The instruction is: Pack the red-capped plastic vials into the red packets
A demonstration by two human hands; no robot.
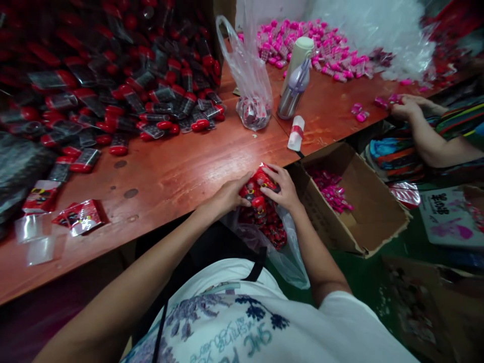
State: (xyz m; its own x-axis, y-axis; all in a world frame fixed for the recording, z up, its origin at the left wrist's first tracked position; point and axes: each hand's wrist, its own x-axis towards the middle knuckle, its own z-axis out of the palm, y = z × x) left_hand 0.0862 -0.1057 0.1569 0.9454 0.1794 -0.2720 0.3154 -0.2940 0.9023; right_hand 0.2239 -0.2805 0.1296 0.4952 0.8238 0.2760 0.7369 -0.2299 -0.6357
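Observation:
My left hand (227, 195) curls its fingers against the left side of some shiny red printed pieces (260, 189) at the table's front edge. From the other side, my right hand (284, 187) has its fingers wrapped over the same pieces. Both hands are closed on them, and the exact shape of the pieces is partly hidden by the fingers. Just below hangs a clear plastic bag (293, 264) with its mouth open, filled with many similar red pieces (274, 233).
A large heap of red-capped clear containers (139, 101) covers the table's left. Red printed cards (85, 218) lie nearer. Behind stand a tied-up plastic bag (251, 75) and a bottle (294, 91). An open carton (372, 212) sits right, beside a co-worker's hand (410, 107).

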